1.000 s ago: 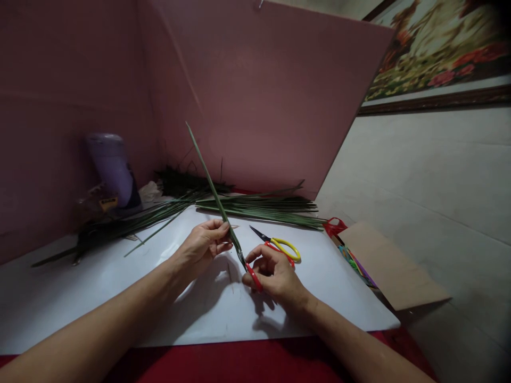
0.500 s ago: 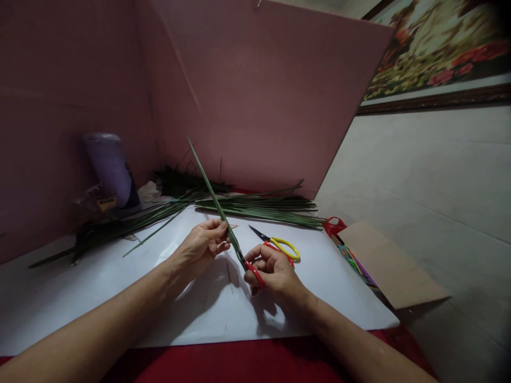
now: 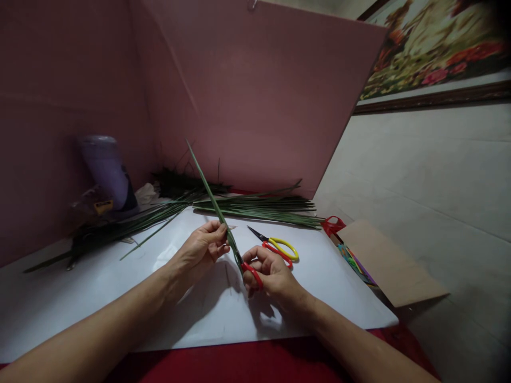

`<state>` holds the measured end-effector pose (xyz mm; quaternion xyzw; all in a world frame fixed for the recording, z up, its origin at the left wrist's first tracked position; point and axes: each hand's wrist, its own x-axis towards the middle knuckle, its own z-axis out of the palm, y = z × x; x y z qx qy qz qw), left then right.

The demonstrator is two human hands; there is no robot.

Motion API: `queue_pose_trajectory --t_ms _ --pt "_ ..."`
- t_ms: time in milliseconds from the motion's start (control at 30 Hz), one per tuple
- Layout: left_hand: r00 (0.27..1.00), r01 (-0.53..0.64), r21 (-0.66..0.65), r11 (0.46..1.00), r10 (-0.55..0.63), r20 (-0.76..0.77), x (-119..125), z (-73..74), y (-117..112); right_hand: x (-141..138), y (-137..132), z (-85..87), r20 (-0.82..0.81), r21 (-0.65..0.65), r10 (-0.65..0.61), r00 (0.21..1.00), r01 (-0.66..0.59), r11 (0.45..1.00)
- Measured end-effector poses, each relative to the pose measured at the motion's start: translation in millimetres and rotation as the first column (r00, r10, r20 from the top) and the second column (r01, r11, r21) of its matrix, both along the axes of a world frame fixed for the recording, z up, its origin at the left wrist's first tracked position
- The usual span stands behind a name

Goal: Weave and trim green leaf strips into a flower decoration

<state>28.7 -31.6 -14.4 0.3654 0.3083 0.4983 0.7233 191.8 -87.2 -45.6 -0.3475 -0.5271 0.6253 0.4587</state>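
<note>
Between thumb and fingers, my left hand (image 3: 209, 242) pinches a long green leaf strip (image 3: 211, 197) that slants up and to the left. Its lower end meets a small pair of red-handled scissors (image 3: 255, 276) in my right hand (image 3: 273, 271). The small blades lie against the strip; whether they are cutting it I cannot tell. Just beyond my right hand, larger scissors (image 3: 279, 250) with one yellow and one red handle lie on the white sheet (image 3: 331, 282), dark blades pointing away to the left.
A neat bundle of green strips (image 3: 259, 207) lies at the sheet's back edge. More leaves (image 3: 131, 229) spread at the left, near a purple bottle (image 3: 107, 170). At the right a cardboard box (image 3: 391, 266) holds colourful items beside a red bag (image 3: 333, 226). Pink panels (image 3: 247, 106) stand behind.
The view has shifted slightly. Both hands keep their hold, and the red-handled scissors have turned a little, with the handle showing more. The strip stays at nearly the same slant.
</note>
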Motion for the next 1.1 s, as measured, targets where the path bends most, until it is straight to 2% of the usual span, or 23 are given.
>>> queue_pose_trajectory --t_ms 300,633,900,1100 --pt "1.000 0.001 -0.013 1.000 -0.001 0.006 2.4 -0.6 -3.9 -0.9 -2.8 3.9 0.008 -0.009 -0.006 1.000 0.006 1.000" --pt "0.999 0.024 -0.009 1.000 -0.023 0.029 1.4 -0.1 -2.1 1.7 0.3 -0.1 0.008 0.005 0.037 0.999 -0.037 0.999" --pt "0.999 -0.032 0.026 0.999 0.031 0.019 -3.4 1.6 2.2 -0.2 -2.2 1.1 0.013 -0.024 0.031 0.999 -0.031 0.999" --pt "0.994 -0.082 -0.010 0.997 0.083 0.076 1.5 0.2 -4.3 -3.3 -4.9 2.1 -0.002 -0.034 0.021 1.000 -0.021 0.999"
